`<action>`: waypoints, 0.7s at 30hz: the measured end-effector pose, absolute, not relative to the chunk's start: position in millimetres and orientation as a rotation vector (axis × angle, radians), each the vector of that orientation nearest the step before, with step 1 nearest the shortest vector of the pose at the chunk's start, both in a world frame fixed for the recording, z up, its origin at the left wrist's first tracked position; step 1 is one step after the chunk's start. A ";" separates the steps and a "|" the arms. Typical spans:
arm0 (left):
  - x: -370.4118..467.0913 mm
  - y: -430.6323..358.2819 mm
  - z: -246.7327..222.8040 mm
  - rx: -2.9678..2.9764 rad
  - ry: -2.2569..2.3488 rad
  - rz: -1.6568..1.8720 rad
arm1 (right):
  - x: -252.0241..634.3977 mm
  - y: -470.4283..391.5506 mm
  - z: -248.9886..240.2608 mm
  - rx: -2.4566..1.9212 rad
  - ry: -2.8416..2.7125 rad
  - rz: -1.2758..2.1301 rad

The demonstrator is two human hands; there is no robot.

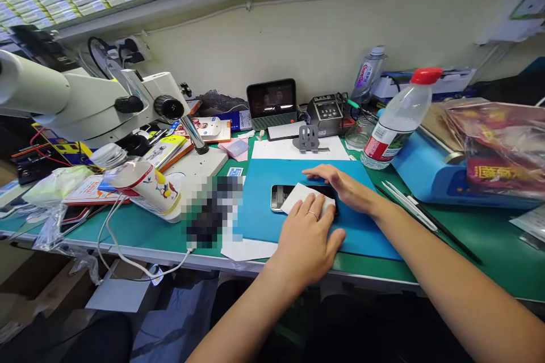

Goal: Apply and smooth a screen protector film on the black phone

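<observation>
On a blue mat [259, 181] lies a dark smartphone [279, 195] with a silvery rim, its far left end uncovered. A white sheet or wipe [298, 195] rests across its middle. My left hand [309, 229], a ring on one finger, presses this white wipe flat against the phone with outstretched fingers. Beside the phone's right end, my right hand [343, 187] rests with its fingers extended over the phone's far edge. I see nothing held in the right hand. The hands hide much of the phone's right half.
A microscope [140, 102] and a drink bottle [147, 187] stand left. Right of the mat are a red-capped bottle [400, 119], tweezers-like tools [411, 204] and a blue machine [426, 164]. A soldering station [326, 113] and a small screen [271, 99] stand behind.
</observation>
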State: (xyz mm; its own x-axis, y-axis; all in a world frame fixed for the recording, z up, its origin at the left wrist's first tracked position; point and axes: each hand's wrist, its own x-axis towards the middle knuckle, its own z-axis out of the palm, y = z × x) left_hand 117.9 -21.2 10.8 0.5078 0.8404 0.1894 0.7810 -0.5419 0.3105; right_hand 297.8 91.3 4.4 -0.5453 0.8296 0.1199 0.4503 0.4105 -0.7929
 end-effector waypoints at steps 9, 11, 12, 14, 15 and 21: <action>107.7 -19.3 13.8 2.713 1.335 0.494 | 300.0 95.9 -0.7 -1.081 -2.184 0.899; 99.1 -15.4 16.5 2.735 1.331 0.468 | 299.7 95.6 -0.6 -1.091 -2.183 0.893; 95.4 -13.4 16.9 2.745 1.331 0.457 | 299.3 95.5 -0.4 -1.094 -2.185 0.893; 91.1 -10.0 15.6 2.766 1.329 0.447 | 298.4 95.3 0.0 -1.092 -2.183 0.896; 90.8 -8.9 14.0 2.779 1.323 0.449 | 298.0 95.2 0.4 -1.091 -2.180 0.903; 107.6 -7.3 9.3 2.828 1.299 0.442 | 297.3 95.0 2.3 -1.100 -2.177 0.921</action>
